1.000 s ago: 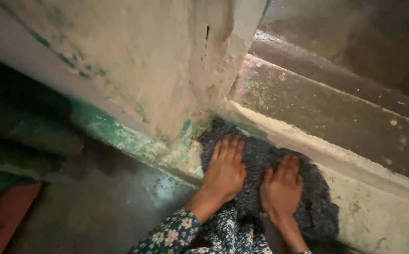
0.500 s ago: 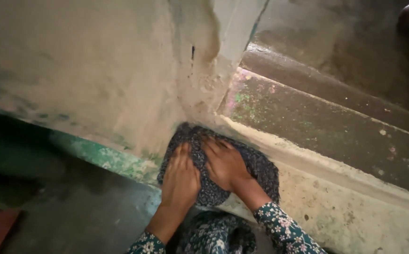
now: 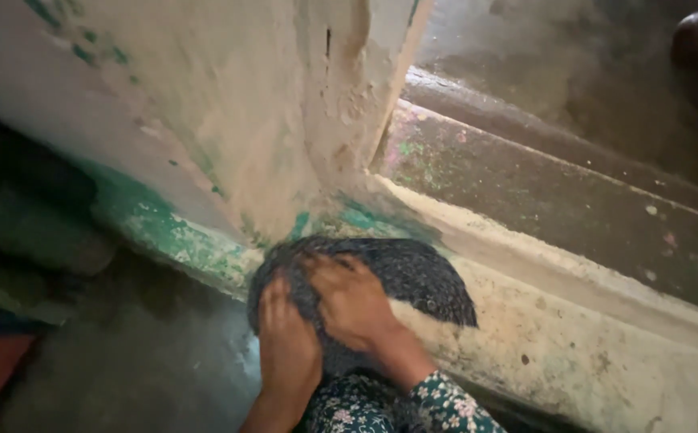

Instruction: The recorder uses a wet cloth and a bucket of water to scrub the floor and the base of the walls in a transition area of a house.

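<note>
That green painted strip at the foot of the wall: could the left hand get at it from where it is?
Probably yes. The left hand presses the dark cloth right beside the green strip, and nothing lies between them.

Cloth [image 3: 401, 277] is lying on the ledge [image 3: 574, 337] at the foot of the wall corner [image 3: 341, 120]. Left hand [image 3: 286, 346] is pressing on the cloth's left side, right hand [image 3: 351, 303] just beside it, on the cloth's middle. Step [image 3: 557, 192] is sitting behind the ledge, to the right of the wall. Floor [image 3: 140, 361] is lying left of the hands, below the ledge.
</note>
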